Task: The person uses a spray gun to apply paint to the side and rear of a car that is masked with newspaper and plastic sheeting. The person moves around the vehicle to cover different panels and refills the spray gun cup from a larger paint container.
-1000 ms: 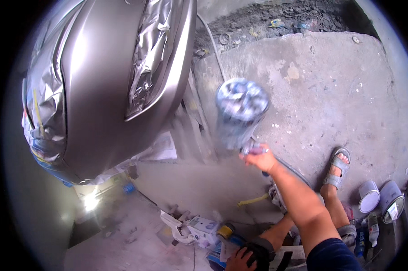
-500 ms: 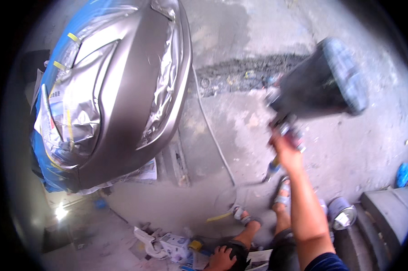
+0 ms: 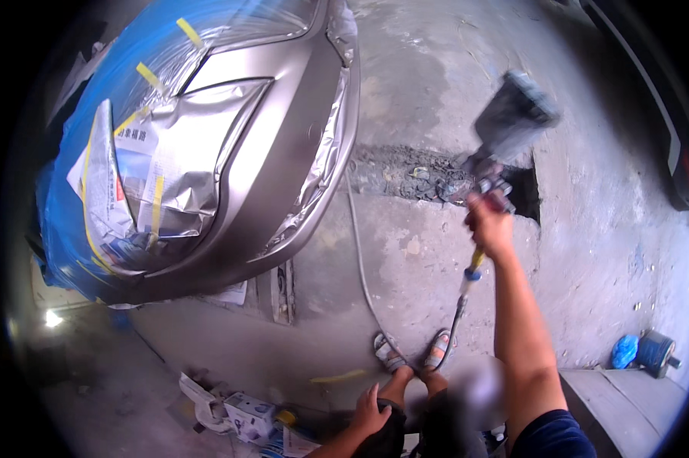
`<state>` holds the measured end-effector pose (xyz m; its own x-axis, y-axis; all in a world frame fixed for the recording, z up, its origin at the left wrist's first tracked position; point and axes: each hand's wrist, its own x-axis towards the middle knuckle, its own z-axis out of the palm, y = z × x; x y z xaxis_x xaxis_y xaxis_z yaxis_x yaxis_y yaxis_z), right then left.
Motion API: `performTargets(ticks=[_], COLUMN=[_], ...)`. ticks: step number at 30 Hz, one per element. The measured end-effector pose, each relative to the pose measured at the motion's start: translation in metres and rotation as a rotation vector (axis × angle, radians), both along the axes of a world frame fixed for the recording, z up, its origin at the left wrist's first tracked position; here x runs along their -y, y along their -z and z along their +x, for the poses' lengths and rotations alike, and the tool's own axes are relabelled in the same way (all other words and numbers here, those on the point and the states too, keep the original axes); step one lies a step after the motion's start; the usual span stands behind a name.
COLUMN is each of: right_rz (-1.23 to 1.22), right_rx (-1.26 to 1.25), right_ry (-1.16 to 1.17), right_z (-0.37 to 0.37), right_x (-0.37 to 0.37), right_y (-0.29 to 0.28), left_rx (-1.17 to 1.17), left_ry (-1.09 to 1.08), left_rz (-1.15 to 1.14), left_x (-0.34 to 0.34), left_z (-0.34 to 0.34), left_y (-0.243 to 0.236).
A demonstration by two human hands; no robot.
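Note:
My right hand [image 3: 488,225] grips a spray gun [image 3: 514,114] by its handle, arm stretched out over the floor. The gun's dark grey cup points up and to the right, blurred by motion. A hose [image 3: 460,309] with a yellow and blue fitting hangs from the handle toward my feet. My left hand [image 3: 371,412] lies on my thigh, fingers loosely spread and holding nothing. To the left stands a curved, grey-brown car body panel [image 3: 279,164], apart from the gun. Silver foil [image 3: 199,114], newspaper, blue film [image 3: 77,179] and yellow tape cover parts around it.
A broken trench with a dark hole [image 3: 524,195] crosses the concrete floor. My sandalled feet [image 3: 390,353] stand near the hose. White boxes [image 3: 249,416] lie lower left. A grey step [image 3: 627,408], a blue bag [image 3: 624,351] and a can [image 3: 656,353] are lower right.
My view has shifted, so the panel sits farther right in it. The spray gun looks smaller and farther off, its hose now showing. My feet stand closer together; my left hand stays on my leg.

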<state>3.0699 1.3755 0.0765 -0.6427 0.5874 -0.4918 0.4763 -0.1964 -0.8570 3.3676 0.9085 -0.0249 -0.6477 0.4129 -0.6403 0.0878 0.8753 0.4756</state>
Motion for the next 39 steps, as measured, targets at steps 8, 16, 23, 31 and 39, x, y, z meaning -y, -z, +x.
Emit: performTargets(ticks=[8, 16, 23, 31, 39], right_rz=[0.128, -0.649, 0.011, 0.09, -0.302], right_rx=[-0.057, 0.128, 0.101, -0.245, 0.025], right_ry=[-0.172, -0.753, -0.281, -0.175, -0.845], right_z=[0.0, 0.028, -0.063, -0.1, 0.017], right_x=[0.009, 0.004, -0.155, -0.214, -0.037], right_y=[-0.001, 0.052, 0.045, 0.055, 0.097], left_rx=[-0.033, 0.759, 0.655, 0.058, 0.326], left_ry=[-0.085, -0.531, -0.534, -0.162, -0.116], left_rz=[0.103, 0.321, 0.322, -0.189, -0.152], left_x=[-0.132, -0.298, -0.43, -0.325, -0.333], left_z=[-0.084, -0.067, -0.112, -0.047, 0.007], left_y=[-0.031, 0.03, 0.044, 0.009, -0.066])
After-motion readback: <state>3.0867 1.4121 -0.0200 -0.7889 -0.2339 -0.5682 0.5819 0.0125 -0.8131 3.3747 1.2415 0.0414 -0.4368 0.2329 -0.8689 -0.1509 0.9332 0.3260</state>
